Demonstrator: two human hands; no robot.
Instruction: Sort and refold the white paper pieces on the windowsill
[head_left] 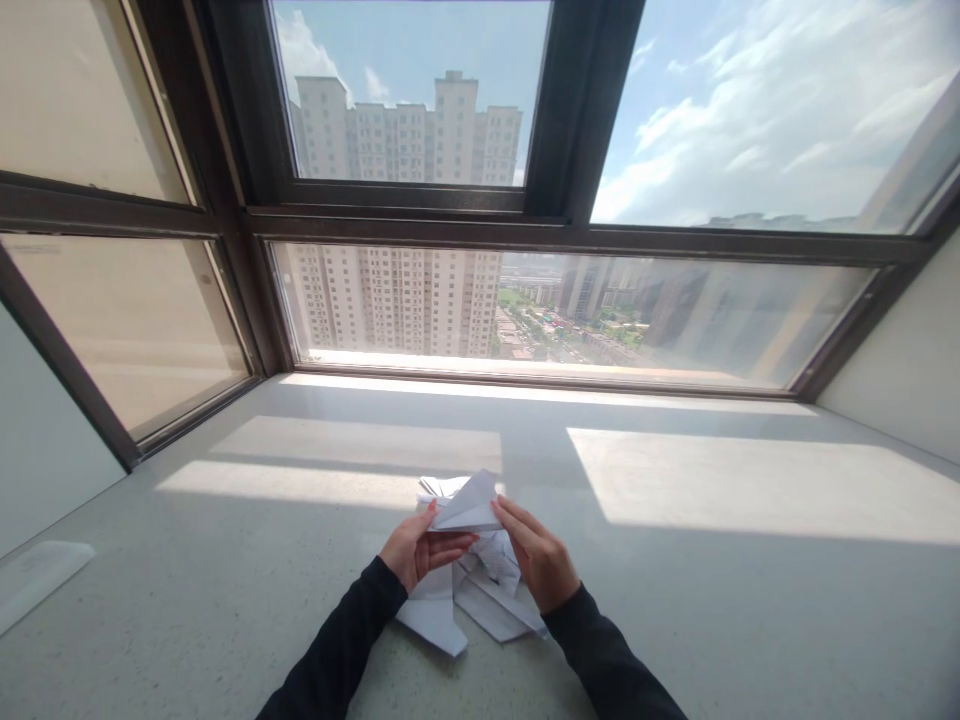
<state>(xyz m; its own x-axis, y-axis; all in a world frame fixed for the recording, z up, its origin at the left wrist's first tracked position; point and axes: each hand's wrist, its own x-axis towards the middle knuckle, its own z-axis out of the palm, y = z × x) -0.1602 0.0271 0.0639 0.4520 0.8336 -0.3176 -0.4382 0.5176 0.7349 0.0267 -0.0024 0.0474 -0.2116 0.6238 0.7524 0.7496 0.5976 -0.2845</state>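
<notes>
A folded sheet of white paper (471,503) with a pointed top is held up between my two hands. My left hand (421,548) grips its left end, thumb on top and fingers underneath. At the right end, my right hand (538,553) pinches the paper's edge between thumb and fingers. Beneath and around my hands lie several more folded white papers (495,605) in a loose pile, partly hidden by my hands and the held sheet. Their exact folded shapes are hard to make out where they overlap.
The pile rests on a pale speckled sill (247,600) with bright sunlit patches. Dark-framed windows (465,225) stand along its far side, with tall buildings outside. A flat whitish translucent object (41,578) lies at the left edge. A white wall (900,340) bounds the right.
</notes>
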